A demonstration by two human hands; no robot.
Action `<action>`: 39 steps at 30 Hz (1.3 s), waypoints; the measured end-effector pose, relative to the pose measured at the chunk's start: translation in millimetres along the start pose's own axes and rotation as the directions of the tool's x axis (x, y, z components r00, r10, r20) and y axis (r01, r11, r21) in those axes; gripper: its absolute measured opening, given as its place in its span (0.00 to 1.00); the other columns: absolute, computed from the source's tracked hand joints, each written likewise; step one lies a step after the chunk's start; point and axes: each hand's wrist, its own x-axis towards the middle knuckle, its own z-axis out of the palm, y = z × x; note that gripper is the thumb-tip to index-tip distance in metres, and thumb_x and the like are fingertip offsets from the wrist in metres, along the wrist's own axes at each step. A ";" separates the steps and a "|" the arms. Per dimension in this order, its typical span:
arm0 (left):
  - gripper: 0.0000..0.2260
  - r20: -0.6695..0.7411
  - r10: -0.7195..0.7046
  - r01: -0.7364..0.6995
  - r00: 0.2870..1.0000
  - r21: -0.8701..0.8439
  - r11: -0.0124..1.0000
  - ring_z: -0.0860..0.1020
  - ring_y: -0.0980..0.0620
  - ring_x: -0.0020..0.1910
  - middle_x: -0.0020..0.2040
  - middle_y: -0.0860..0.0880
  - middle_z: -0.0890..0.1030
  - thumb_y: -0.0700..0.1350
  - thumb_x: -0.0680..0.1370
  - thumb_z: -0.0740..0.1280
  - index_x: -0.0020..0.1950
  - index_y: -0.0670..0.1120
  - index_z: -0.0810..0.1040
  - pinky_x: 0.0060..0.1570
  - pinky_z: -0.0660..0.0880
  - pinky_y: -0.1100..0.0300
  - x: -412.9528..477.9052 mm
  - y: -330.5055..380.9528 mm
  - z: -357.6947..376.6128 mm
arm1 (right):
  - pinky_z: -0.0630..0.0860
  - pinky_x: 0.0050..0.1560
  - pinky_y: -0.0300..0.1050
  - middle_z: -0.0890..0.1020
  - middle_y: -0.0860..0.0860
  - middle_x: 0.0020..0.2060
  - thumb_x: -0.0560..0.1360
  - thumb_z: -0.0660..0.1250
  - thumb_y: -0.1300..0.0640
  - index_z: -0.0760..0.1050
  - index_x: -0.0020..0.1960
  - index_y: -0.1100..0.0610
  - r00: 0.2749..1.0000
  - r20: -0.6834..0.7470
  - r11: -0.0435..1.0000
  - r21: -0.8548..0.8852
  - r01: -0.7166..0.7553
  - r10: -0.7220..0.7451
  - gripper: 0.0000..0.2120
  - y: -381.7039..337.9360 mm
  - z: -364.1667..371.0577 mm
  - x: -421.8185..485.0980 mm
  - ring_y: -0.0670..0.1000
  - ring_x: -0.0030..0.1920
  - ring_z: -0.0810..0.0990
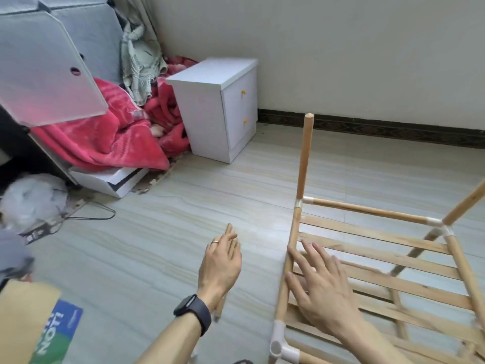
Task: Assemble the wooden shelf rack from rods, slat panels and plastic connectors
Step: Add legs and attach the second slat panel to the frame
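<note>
Rod [228, 229] sits in our left hand [220, 264], fingers apparently curled round it, though the hand hides most of it, ready for a plastic connector [279, 345]. Our right hand [320, 282] lies flat and empty on the half-built rack [367, 209] — steadying it on the floor.

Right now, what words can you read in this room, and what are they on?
"LION": white letters, turned sideways, on the blue and green printed pack at the bottom left.
Smaller print on that pack: too blurred to read.
Black printed card on the floor by the white plastic bag: marks too small to read.
</note>
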 end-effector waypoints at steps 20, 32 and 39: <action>0.17 0.195 -0.416 0.197 0.888 0.657 0.728 0.76 0.47 0.64 0.63 0.47 0.79 0.46 0.80 0.60 0.68 0.47 0.67 0.54 0.74 0.53 -59.4 -129.1 107.6 | 0.57 0.74 0.52 0.73 0.44 0.73 0.79 0.47 0.34 0.61 0.79 0.41 0.998 0.020 0.998 -0.006 -0.058 0.059 0.30 -6.2 0.1 -0.4 0.50 0.72 0.69; 0.16 0.248 -0.481 0.228 0.841 0.644 0.730 0.80 0.43 0.58 0.61 0.45 0.81 0.50 0.78 0.59 0.64 0.46 0.69 0.48 0.71 0.53 -62.0 -142.8 100.2 | 0.58 0.73 0.54 0.74 0.45 0.72 0.80 0.47 0.35 0.60 0.79 0.41 0.999 0.011 0.999 -0.013 -0.051 0.051 0.29 -6.1 0.8 -2.3 0.50 0.71 0.69; 0.16 0.255 -0.469 0.154 0.846 0.724 0.672 0.79 0.46 0.61 0.64 0.47 0.79 0.52 0.84 0.57 0.68 0.46 0.72 0.53 0.74 0.53 -52.7 -142.5 114.8 | 0.59 0.74 0.55 0.74 0.45 0.71 0.80 0.47 0.35 0.62 0.79 0.42 0.999 -0.003 0.999 -0.003 -0.048 0.048 0.30 -7.8 0.2 -0.6 0.51 0.71 0.69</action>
